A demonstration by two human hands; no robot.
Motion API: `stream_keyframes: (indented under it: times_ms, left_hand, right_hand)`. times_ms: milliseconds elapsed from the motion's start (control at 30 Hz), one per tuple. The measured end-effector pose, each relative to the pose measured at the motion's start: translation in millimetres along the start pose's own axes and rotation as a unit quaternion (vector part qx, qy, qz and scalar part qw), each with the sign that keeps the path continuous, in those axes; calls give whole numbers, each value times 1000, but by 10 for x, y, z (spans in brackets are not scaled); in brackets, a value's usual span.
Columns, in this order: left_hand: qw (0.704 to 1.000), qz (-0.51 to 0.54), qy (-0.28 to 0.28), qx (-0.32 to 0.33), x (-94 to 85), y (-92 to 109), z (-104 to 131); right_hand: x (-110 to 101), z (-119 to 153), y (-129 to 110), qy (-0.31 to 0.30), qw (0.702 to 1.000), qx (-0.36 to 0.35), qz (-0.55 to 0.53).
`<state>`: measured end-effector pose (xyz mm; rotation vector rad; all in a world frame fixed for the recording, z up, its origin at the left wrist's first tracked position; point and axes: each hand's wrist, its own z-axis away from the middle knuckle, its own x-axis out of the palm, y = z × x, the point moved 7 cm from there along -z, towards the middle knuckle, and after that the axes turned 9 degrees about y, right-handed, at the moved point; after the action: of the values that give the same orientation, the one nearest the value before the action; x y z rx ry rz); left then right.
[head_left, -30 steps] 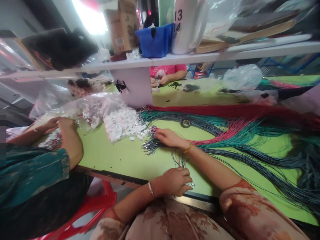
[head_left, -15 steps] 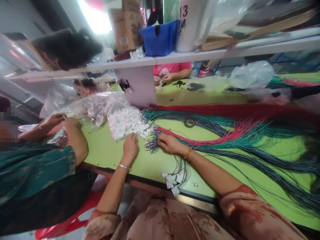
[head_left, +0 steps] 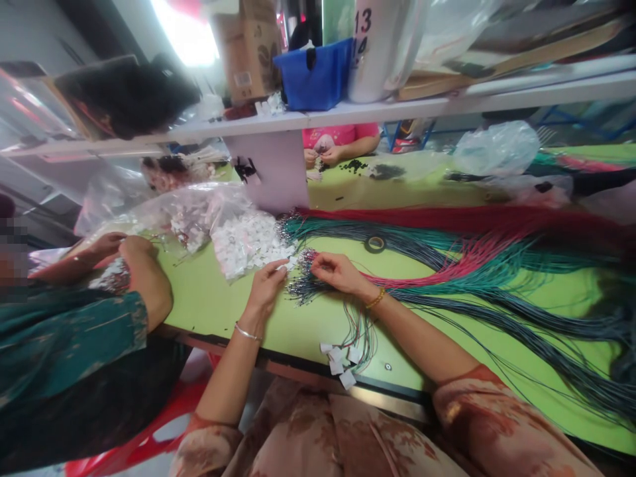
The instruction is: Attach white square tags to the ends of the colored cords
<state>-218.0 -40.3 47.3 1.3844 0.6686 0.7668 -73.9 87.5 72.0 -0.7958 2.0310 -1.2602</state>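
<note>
My left hand (head_left: pixel 265 286) is closed in a pinch, with a small white connector housing (head_left: pixel 282 265) between thumb and fingertips. It sits just in front of a loose pile of white connector housings (head_left: pixel 251 240) spilling from a clear plastic bag. To its right, my right hand (head_left: pixel 340 273) is bent over the metal-tipped ends (head_left: pixel 301 286) of the wire bundles, fingers pinched together. Whatever those fingers grip is too small to make out. Red wires (head_left: pixel 422 281), green wires (head_left: pixel 497 270) and dark wires (head_left: pixel 527 317) run off to the right beneath and beyond my wrist.
Several white connectors with wires attached (head_left: pixel 340 361) lie near the table's front edge. A roll of black tape (head_left: pixel 375 244) rests among the wires. At left a co-worker's arm (head_left: pixel 146 271) reaches over the table; another person's hands (head_left: pixel 322 156) work opposite. A shelf (head_left: pixel 412 106) crosses above.
My left hand has moved from the housing pile's edge slightly right, turning up with a white connector housing in its fingers. The right hand has lifted a little at the wire ends.
</note>
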Motion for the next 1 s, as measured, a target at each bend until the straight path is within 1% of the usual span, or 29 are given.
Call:
stream_keyframes:
  times_ms: [67, 167, 233, 333, 433, 533, 700, 867, 1000]
  left_hand:
    - [995, 78, -33, -47, 198, 33, 39]
    - [985, 144, -62, -70, 431, 64, 92]
    - [979, 178, -65, -78, 526, 37, 117]
    - [971, 210, -70, -90, 613, -45, 144]
    - [966, 229, -76, -93, 648, -106, 156]
    - [963, 237, -84, -96, 655, -139, 166]
    - [968, 220, -87, -88, 644, -161, 174]
    - [972, 208, -84, -71, 659, -178, 184]
    - [985, 156, -57, -48, 635, -242, 191]
  right_hand:
    - [-23, -2, -71, 8, 1000, 2, -5]
    - [-68, 15, -110, 21, 1000, 22, -3]
    - [-104, 29, -98, 33, 998, 45, 4]
    - [-127, 42, -74, 36, 997, 73, 11]
    - [-116, 44, -52, 31, 996, 86, 22]
    - [-112, 45, -10, 40, 994, 99, 35]
    - [-78, 52, 70, 26, 993, 114, 32]
    - [-45, 54, 132, 21, 994, 101, 47]
    - [-8, 70, 150, 13, 993, 75, 89]
